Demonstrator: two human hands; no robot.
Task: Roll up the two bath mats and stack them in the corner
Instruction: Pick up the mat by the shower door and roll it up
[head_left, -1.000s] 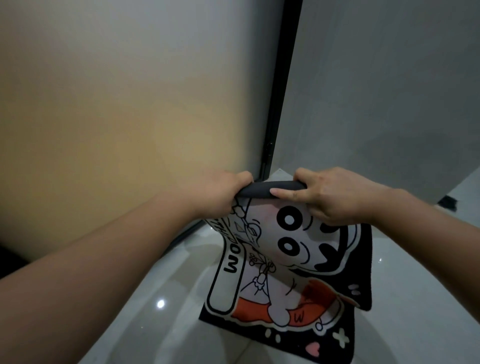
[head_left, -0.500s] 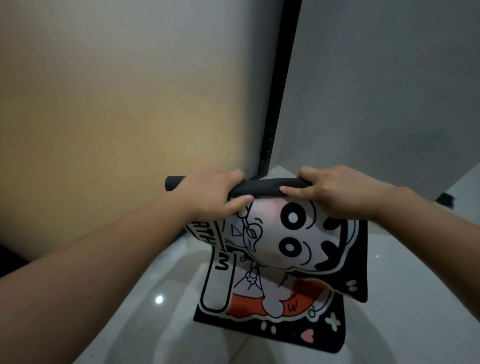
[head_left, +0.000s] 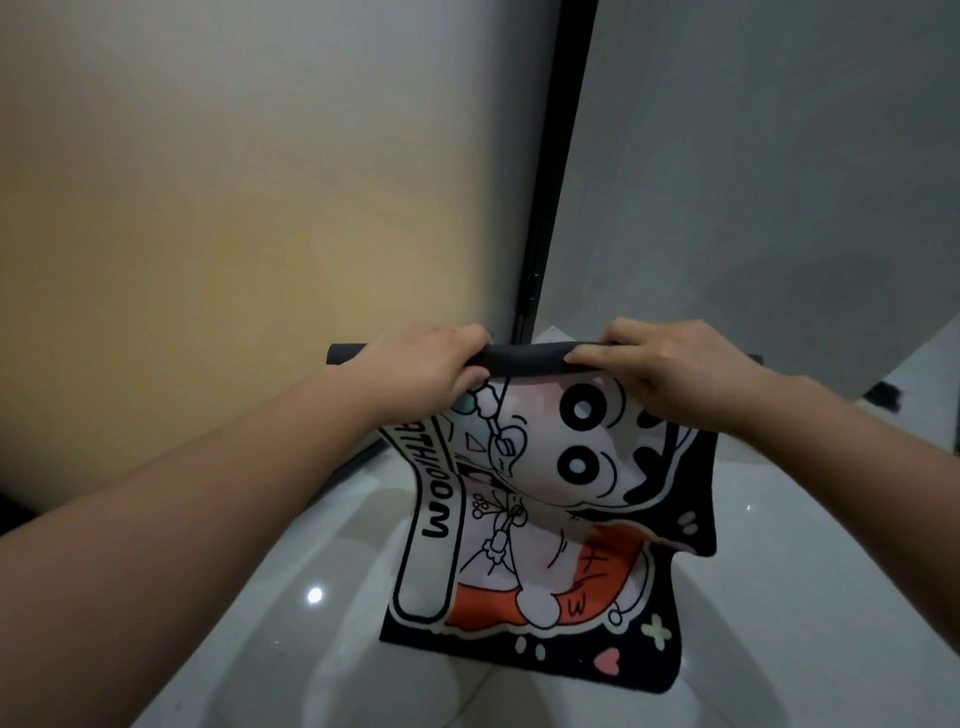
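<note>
A black bath mat (head_left: 535, 519) printed with a cartoon character and an orange shape hangs in front of me. Its top edge is curled into a narrow dark roll (head_left: 524, 358). My left hand (head_left: 421, 371) grips the roll's left part, and my right hand (head_left: 670, 371) grips its right part. The rest of the mat hangs down, bent and slightly creased, with its lower edge close to the floor. No second mat is in view.
A beige wall (head_left: 208, 208) stands at the left and a grey wall (head_left: 753, 182) at the right, meeting at a black vertical frame (head_left: 550, 182) in the corner. Glossy white floor tiles (head_left: 311, 597) lie below. A small dark object (head_left: 885, 395) sits at the far right.
My hands have spread apart along the mat's top edge, and more of the dark roll shows at both ends. The mat hangs wider and flatter than before.
</note>
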